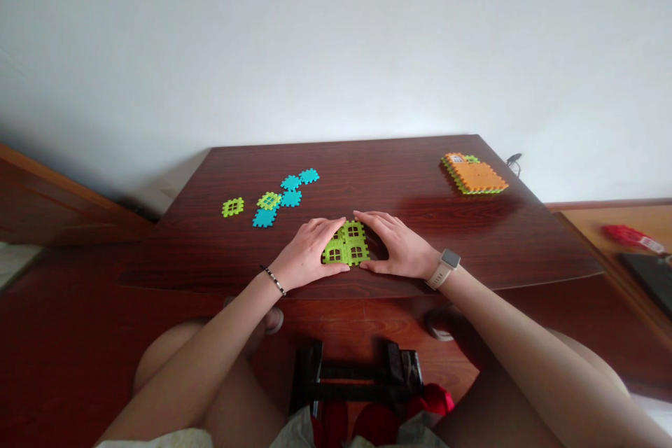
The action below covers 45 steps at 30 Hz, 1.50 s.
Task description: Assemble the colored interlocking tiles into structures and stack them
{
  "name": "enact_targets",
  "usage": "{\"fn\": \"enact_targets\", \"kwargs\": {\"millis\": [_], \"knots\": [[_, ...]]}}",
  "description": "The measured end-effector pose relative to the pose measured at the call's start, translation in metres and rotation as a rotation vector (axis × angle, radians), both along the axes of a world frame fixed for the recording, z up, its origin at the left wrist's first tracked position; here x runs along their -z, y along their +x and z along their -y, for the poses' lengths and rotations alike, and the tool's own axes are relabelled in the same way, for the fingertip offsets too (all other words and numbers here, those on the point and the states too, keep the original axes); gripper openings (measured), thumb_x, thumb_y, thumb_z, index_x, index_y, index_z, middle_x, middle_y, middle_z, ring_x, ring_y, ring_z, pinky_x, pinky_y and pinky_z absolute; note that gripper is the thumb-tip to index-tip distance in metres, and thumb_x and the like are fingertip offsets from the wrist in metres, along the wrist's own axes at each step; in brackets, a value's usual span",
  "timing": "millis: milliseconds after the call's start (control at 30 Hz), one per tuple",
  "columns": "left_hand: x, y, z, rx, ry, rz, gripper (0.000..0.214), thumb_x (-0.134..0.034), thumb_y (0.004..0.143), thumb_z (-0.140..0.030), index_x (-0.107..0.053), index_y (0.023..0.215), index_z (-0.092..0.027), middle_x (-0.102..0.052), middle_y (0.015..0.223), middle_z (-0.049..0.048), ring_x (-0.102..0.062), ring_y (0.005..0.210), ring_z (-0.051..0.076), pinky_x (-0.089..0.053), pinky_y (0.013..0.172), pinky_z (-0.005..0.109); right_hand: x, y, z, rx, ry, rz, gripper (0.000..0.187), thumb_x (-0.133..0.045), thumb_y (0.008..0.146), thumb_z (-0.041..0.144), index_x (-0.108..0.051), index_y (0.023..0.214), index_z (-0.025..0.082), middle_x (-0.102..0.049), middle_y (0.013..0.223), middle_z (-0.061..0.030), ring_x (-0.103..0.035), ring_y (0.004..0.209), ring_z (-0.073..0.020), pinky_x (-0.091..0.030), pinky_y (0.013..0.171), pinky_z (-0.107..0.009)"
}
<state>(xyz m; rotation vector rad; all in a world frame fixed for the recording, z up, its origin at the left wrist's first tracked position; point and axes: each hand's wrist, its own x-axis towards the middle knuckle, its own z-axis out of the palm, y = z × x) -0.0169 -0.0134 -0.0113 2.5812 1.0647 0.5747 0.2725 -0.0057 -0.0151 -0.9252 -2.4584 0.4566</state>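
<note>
A lime-green plastic building panel [346, 243] with small brown-framed window openings lies at the near edge of the dark wooden table [378, 175]. My left hand [307, 252] presses against its left side, and my right hand [393, 245] holds its right side, with the fingertips of both hands close together above it. Farther left lie several loose teal star-edged pieces [264, 218] and a small green window piece [233, 206]. Another green piece [269, 201] overlaps the teal ones.
An orange-and-green stack of flat plastic pieces [474, 175] stands at the table's far right. A black cable [514, 162] lies past the far corner. A wooden side surface at right bears a red item [627, 236] and a dark flat device [648, 280]. A dark stool [357, 374] stands below.
</note>
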Motion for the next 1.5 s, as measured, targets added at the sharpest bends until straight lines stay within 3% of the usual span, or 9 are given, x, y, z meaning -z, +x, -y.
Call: {"fn": "enact_targets", "kwargs": {"millis": [333,633,1500], "knots": [[-0.0015,0.0012,0.0001,0.005,0.017,0.000,0.088,-0.084,0.090,-0.053,-0.041,0.163,-0.029,-0.062,0.154,0.0137,-0.056,0.141,0.037,-0.046,0.121,0.061,-0.0025,-0.0010,0.0018,0.002,-0.006,-0.008,0.106,-0.083,0.090,0.049,-0.024,0.175,0.026,-0.056,0.161,-0.0191,-0.053,0.149,-0.0416,-0.045,0.122,-0.067],[-0.0032,0.0024,0.0006,0.002,0.013,-0.012,0.086,-0.085,0.090,-0.052,-0.044,0.161,-0.027,-0.061,0.155,0.0135,-0.055,0.141,0.037,-0.045,0.122,0.059,-0.0003,0.0002,-0.0001,-0.031,0.028,0.038,0.071,-0.081,0.092,0.049,-0.060,0.157,0.029,-0.058,0.159,-0.0155,-0.051,0.150,-0.0404,-0.042,0.124,-0.067],[-0.0026,0.0024,0.0008,0.004,0.017,-0.013,0.080,-0.086,0.089,-0.052,-0.049,0.156,-0.026,-0.060,0.155,0.0140,-0.055,0.142,0.037,-0.045,0.123,0.060,-0.0013,-0.0003,-0.0001,-0.032,0.030,0.045,0.068,-0.081,0.092,0.046,-0.063,0.155,0.028,-0.058,0.158,-0.0173,-0.051,0.149,-0.0414,-0.042,0.123,-0.067]]}}
